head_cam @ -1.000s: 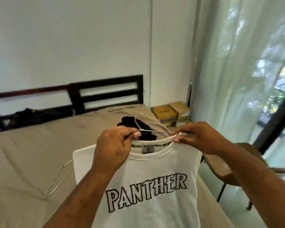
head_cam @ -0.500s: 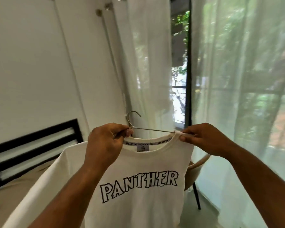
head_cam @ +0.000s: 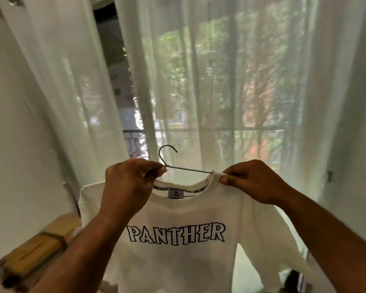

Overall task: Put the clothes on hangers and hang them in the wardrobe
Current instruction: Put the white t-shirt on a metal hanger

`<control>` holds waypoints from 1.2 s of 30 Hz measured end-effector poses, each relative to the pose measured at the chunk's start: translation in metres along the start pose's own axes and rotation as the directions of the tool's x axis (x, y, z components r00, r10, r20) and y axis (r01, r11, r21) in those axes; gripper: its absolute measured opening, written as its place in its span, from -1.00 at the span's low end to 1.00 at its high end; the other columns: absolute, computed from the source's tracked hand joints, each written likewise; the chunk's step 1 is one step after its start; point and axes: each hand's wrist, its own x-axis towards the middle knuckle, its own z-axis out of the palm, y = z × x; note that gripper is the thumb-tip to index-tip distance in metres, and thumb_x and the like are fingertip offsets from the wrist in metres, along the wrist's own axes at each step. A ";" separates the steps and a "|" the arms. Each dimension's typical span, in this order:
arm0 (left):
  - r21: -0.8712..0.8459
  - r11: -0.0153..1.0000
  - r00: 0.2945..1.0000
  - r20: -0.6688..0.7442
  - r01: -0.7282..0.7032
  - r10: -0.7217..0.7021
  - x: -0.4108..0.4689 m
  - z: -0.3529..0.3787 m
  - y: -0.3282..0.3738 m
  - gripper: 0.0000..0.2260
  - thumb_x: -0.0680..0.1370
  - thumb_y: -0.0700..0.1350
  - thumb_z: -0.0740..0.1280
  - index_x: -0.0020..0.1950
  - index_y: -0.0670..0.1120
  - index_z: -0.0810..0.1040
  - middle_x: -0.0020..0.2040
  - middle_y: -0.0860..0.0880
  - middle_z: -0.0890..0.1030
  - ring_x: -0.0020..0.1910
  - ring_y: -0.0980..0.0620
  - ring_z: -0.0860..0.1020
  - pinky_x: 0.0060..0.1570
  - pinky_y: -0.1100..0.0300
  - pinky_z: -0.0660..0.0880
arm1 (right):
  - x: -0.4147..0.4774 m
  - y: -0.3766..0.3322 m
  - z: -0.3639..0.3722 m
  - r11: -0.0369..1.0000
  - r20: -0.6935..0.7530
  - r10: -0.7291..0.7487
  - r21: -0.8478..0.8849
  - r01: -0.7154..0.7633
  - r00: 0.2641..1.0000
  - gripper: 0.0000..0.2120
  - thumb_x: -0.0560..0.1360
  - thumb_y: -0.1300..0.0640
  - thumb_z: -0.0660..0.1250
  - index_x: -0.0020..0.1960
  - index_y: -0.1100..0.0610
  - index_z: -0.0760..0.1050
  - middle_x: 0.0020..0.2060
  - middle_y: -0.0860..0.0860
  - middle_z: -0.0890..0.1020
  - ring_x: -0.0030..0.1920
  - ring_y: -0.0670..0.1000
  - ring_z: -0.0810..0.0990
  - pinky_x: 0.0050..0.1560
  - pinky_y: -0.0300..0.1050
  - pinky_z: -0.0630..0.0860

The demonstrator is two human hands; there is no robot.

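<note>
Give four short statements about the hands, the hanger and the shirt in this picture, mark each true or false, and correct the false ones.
1. The left hand pinches the wire hanger just below its hook. True.
2. The right hand holds nothing. False: its fingers pinch the collar of the white shirt.
3. The shirt's front reads PANTHER. True.
4. The hanger's hook sits over a wardrobe rail. False: the hook is free in the air in front of the sheer curtain, and no wardrobe is in view.
</note>
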 end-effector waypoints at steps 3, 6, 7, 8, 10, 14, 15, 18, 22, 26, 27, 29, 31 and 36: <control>-0.187 0.982 0.997 0.080 0.002 0.013 0.036 0.046 0.020 -0.90 0.48 0.10 0.49 -0.04 0.18 0.74 -0.14 0.20 0.72 -0.15 0.25 0.65 -0.07 0.16 0.58 | -0.002 0.027 -0.043 0.999 -0.189 -0.022 -0.038 0.015 0.982 -0.89 0.52 0.06 0.47 -0.09 -0.15 0.71 -0.18 -0.28 0.72 -0.11 -0.28 0.67 -0.09 -0.32 0.55; -0.275 0.961 0.960 0.256 -0.042 0.115 0.073 0.087 0.027 -0.81 0.42 0.21 0.45 -0.03 0.20 0.72 -0.13 0.27 0.70 -0.07 0.33 0.62 -0.12 0.41 0.46 | -0.007 0.050 -0.089 0.995 -0.346 -0.024 -0.097 -0.010 0.938 -0.89 0.52 0.10 0.47 -0.02 -0.07 0.74 -0.15 -0.30 0.71 -0.08 -0.29 0.67 -0.06 -0.34 0.56; -0.268 0.960 0.937 0.310 -0.076 0.161 0.084 0.099 0.025 -0.79 0.41 0.24 0.43 -0.03 0.22 0.71 -0.12 0.30 0.69 -0.06 0.35 0.61 -0.12 0.47 0.44 | -0.009 0.057 -0.103 0.991 -0.376 -0.026 -0.130 -0.025 0.926 -0.89 0.51 0.11 0.48 0.00 -0.05 0.74 -0.15 -0.29 0.72 -0.09 -0.29 0.67 -0.05 -0.34 0.57; -0.270 0.958 0.918 0.345 -0.102 0.195 0.093 0.110 0.023 -0.81 0.41 0.26 0.41 -0.06 0.26 0.70 -0.14 0.33 0.68 -0.08 0.37 0.61 -0.14 0.50 0.42 | -0.012 0.062 -0.115 0.988 -0.393 -0.021 -0.151 -0.042 0.919 -0.88 0.51 0.11 0.48 0.00 -0.06 0.74 -0.16 -0.27 0.72 -0.09 -0.29 0.68 -0.05 -0.35 0.56; -0.305 0.946 0.895 0.382 -0.111 0.228 0.113 0.141 0.020 -0.94 0.43 0.22 0.41 -0.17 0.30 0.66 -0.19 0.35 0.67 -0.13 0.37 0.62 -0.17 0.50 0.43 | -0.020 0.074 -0.141 0.979 -0.411 -0.013 -0.189 -0.072 0.911 -0.85 0.51 0.11 0.48 -0.02 -0.14 0.72 -0.17 -0.30 0.72 -0.10 -0.30 0.68 -0.07 -0.41 0.54; -0.415 0.906 0.871 0.411 -0.085 0.270 0.153 0.214 0.034 -0.92 0.46 0.10 0.46 -0.24 0.24 0.69 -0.25 0.28 0.68 -0.18 0.32 0.62 -0.20 0.45 0.45 | -0.029 0.091 -0.187 0.942 -0.473 0.036 -0.279 -0.188 0.880 -0.88 0.49 0.06 0.47 -0.04 -0.17 0.69 -0.19 -0.40 0.68 -0.10 -0.34 0.66 -0.08 -0.51 0.47; -0.455 0.887 0.868 0.405 -0.081 0.287 0.162 0.230 0.041 -0.93 0.44 0.13 0.45 -0.23 0.22 0.70 -0.24 0.26 0.69 -0.18 0.30 0.63 -0.21 0.41 0.47 | -0.031 0.094 -0.196 0.931 -0.502 0.049 -0.290 -0.221 0.864 -0.89 0.47 0.01 0.45 -0.03 -0.15 0.70 -0.18 -0.39 0.69 -0.09 -0.33 0.66 -0.07 -0.50 0.47; -0.563 0.817 0.854 0.358 -0.125 0.377 0.192 0.280 0.079 -0.90 0.47 0.12 0.45 -0.19 0.15 0.71 -0.23 0.23 0.70 -0.18 0.27 0.63 -0.18 0.31 0.50 | -0.039 0.096 -0.229 0.892 -0.586 0.055 -0.335 -0.303 0.809 -0.88 0.45 -0.06 0.42 -0.04 -0.19 0.69 -0.13 -0.32 0.71 -0.08 -0.30 0.67 -0.06 -0.47 0.48; -0.716 0.665 0.800 0.263 -0.214 0.540 0.233 0.338 0.159 -0.89 0.54 0.09 0.42 -0.12 0.13 0.71 -0.19 0.19 0.68 -0.17 0.23 0.60 -0.22 0.35 0.45 | -0.060 0.084 -0.279 0.815 -0.704 0.070 -0.368 -0.447 0.706 -0.87 0.45 -0.07 0.42 -0.03 -0.18 0.70 -0.13 -0.29 0.72 -0.09 -0.29 0.67 -0.06 -0.46 0.50; -0.813 0.496 0.809 0.055 -0.304 0.586 0.265 0.372 0.258 -0.95 0.51 0.01 0.48 -0.15 0.10 0.70 -0.22 0.15 0.66 -0.15 0.27 0.58 -0.22 0.42 0.40 | -0.091 0.054 -0.338 0.743 -0.776 0.201 -0.277 -0.609 0.598 -0.80 0.42 -0.14 0.44 -0.07 -0.08 0.75 -0.14 -0.14 0.75 -0.09 -0.14 0.70 -0.03 -0.25 0.60; -0.829 0.456 0.800 0.017 -0.324 0.599 0.272 0.376 0.284 -0.96 0.50 -0.01 0.48 -0.16 0.11 0.70 -0.23 0.16 0.65 -0.15 0.32 0.57 -0.21 0.47 0.39 | -0.100 0.047 -0.351 0.750 -0.799 0.222 -0.227 -0.622 0.559 -0.79 0.44 -0.10 0.45 -0.05 -0.01 0.75 -0.11 -0.06 0.76 -0.07 -0.08 0.71 0.02 -0.12 0.62; -0.853 0.381 0.780 -0.047 -0.357 0.625 0.282 0.380 0.335 -0.93 0.50 -0.02 0.49 -0.16 0.14 0.67 -0.23 0.19 0.63 -0.14 0.39 0.55 -0.20 0.52 0.37 | -0.120 0.034 -0.375 0.772 -0.829 0.280 -0.106 -0.627 0.484 -0.76 0.51 -0.04 0.40 0.00 0.10 0.74 -0.07 0.06 0.76 -0.06 0.00 0.72 -0.02 -0.04 0.65; -0.863 0.324 0.760 -0.100 -0.388 0.642 0.291 0.386 0.384 -0.92 0.49 -0.03 0.50 -0.17 0.14 0.67 -0.23 0.20 0.62 -0.14 0.41 0.54 -0.19 0.53 0.37 | -0.140 0.024 -0.398 0.748 -0.841 0.336 -0.036 -0.663 0.424 -0.72 0.59 -0.04 0.32 0.07 0.10 0.71 -0.06 0.07 0.76 -0.11 0.01 0.73 -0.19 -0.17 0.60; -0.859 0.275 0.699 -0.125 -0.431 0.704 0.312 0.402 0.499 -0.95 0.53 0.05 0.45 -0.08 0.11 0.70 -0.20 0.19 0.62 -0.21 0.28 0.52 -0.25 0.52 0.32 | -0.183 0.003 -0.455 0.705 -0.904 0.239 -0.090 -0.703 0.355 -0.66 0.58 -0.06 0.30 -0.11 0.16 0.70 -0.16 0.10 0.75 -0.21 0.01 0.69 -0.18 -0.16 0.57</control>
